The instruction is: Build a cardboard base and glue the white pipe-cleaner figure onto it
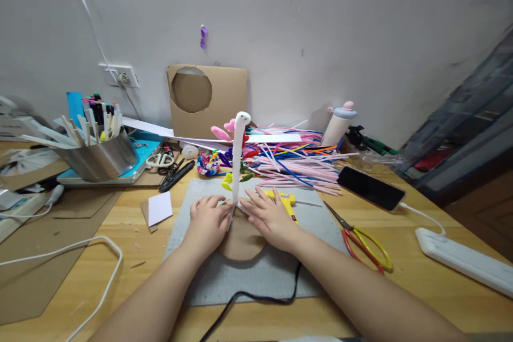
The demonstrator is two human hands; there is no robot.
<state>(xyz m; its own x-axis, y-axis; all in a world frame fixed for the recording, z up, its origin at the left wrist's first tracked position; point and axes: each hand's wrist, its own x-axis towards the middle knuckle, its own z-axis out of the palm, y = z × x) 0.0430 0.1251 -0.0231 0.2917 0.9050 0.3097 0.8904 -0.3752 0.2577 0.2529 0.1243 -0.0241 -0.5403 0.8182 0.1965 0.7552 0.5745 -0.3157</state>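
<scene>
While the white fuzzy post (pixel 237 165) is standing upright on a round cardboard disc (pixel 242 248), a hand is resting on either side of it; the left hand (pixel 207 222) is bending its fingers just left of the post, its thumb side lying close against the foot, and whether it is grasping or merely touching I cannot tell; the right hand (pixel 272 217) is lying palm down just right of the post, its fingers spread and grasping nothing. Beneath the post and its disc a grey mat (pixel 268 278) is spreading over the wooden table; right of the post a yellow glue gun (pixel 285 202) is lying partly behind the right hand, with scissors (pixel 363 246) opening their red and yellow handles farther right; beyond the post, to its right, pipe cleaners (pixel 296 171) are lying heaped; well left of the post a metal container (pixel 100 160) is holding pale sticks; behind the post a cardboard sheet (pixel 230 91) with a round hole is leaning against the wall.
</scene>
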